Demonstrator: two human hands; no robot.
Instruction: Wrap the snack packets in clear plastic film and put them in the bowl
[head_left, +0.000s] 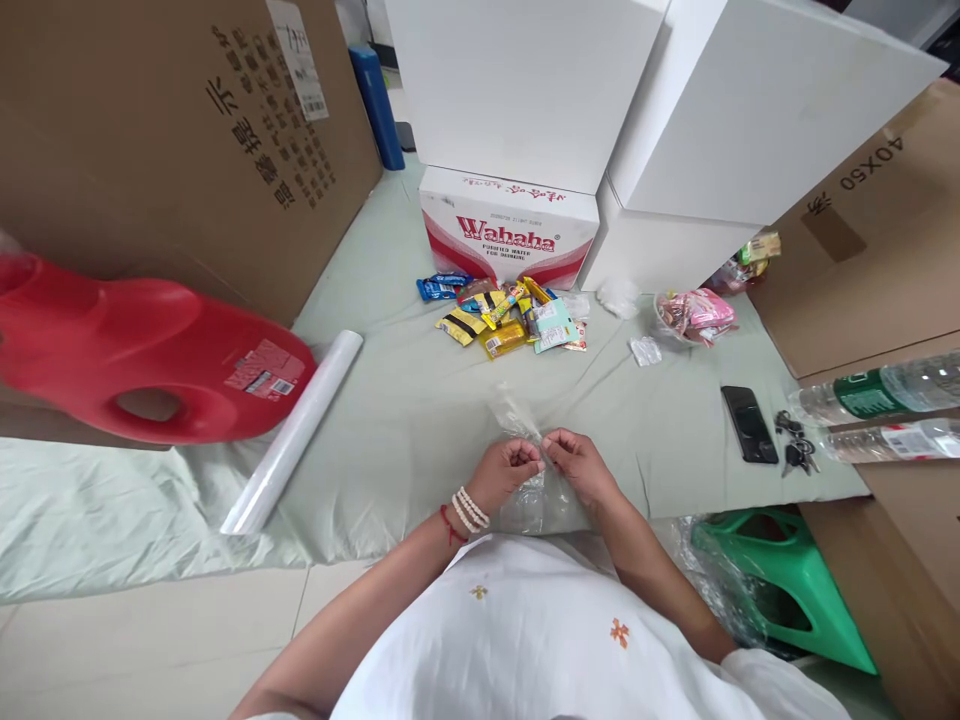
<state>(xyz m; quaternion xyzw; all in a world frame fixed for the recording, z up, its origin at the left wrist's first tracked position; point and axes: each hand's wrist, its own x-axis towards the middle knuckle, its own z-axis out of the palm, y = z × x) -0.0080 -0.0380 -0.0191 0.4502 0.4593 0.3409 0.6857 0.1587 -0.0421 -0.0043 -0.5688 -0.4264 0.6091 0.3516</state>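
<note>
A clear plastic bag (514, 408) is gathered between my two hands near the front edge of the cloth-covered table. My left hand (512, 470), with white beads and a red cord at the wrist, pinches it from the left. From the right, my right hand (579, 462) pinches it with thumb and forefinger, close to the left fingertips. The bag's lower part hangs below the hands, partly hidden by them. Beyond the hands lies a pile of wrapped snacks (504, 312) in yellow, blue and pale green.
A Wahaba-style red and white carton (510, 235) stands behind the snacks. At left are a red jug (187, 320) and a white film roll (296, 430). At right sit a bowl of pink packets (697, 315), a phone (750, 425), keys (796, 445) and plastic bottles (885, 390).
</note>
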